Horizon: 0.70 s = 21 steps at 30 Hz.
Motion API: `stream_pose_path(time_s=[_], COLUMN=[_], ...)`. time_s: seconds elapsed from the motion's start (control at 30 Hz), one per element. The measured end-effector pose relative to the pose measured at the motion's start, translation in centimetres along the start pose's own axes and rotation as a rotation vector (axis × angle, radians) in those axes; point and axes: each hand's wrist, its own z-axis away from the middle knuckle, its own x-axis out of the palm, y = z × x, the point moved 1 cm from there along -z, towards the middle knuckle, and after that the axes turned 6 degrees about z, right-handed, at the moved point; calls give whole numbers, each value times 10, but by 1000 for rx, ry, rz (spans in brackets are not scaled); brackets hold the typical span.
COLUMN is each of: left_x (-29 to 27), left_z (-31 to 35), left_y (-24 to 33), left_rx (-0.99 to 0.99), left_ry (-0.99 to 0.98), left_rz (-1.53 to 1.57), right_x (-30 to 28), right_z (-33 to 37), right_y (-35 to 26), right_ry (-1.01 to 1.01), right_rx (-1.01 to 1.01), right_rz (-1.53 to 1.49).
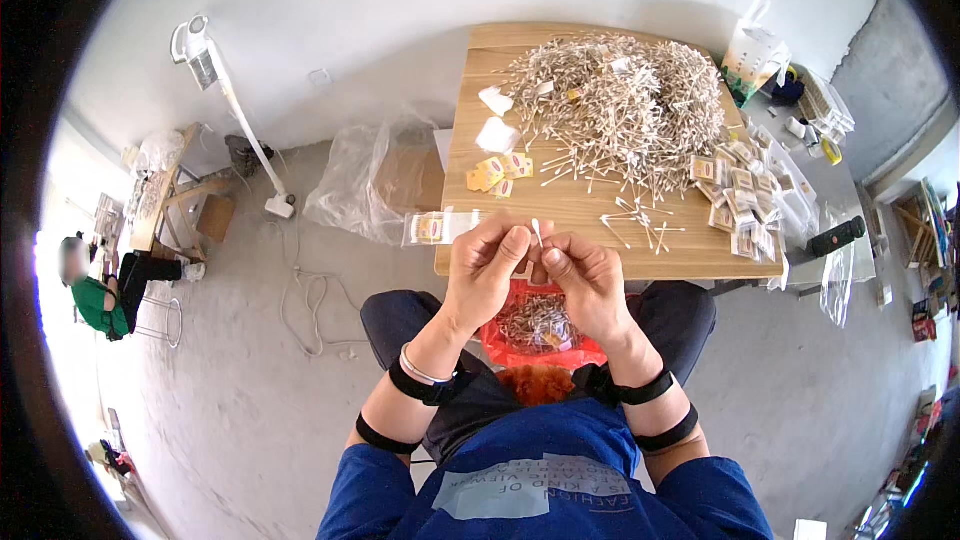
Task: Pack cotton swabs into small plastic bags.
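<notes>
Right hand (588, 278) pinches one swab (537, 231) in closed fingertips; left hand (488, 268), its hold unclear, sits alongside, perhaps to steady it. Pile (625, 105) beyond the grip, apparently for reach; bag (492, 342) beneath.

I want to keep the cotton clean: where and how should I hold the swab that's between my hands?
Probably best by the thin stick of the swab, just behind its bare cotton tip, pinched from the sides with thumb and forefinger. That tip pokes out past the fingers, so it can stay untouched, and the slim stick suits a light pinch. The other end is hidden by the fingers.
</notes>
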Motion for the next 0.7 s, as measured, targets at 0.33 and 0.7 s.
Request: stream_pose_path(time_s=[0.33,0.7], left_x=[-1,-3], left_z=[-2,-3], left_y=[1,-6], left_rx=[46,217], left_ry=[32,92], left_rz=[-30,-223], right_x=[-2,-2], right_z=[-1,-7], right_y=[6,-5], right_ry=[41,282], right_rx=[-31,-311], right_rz=[83,328])
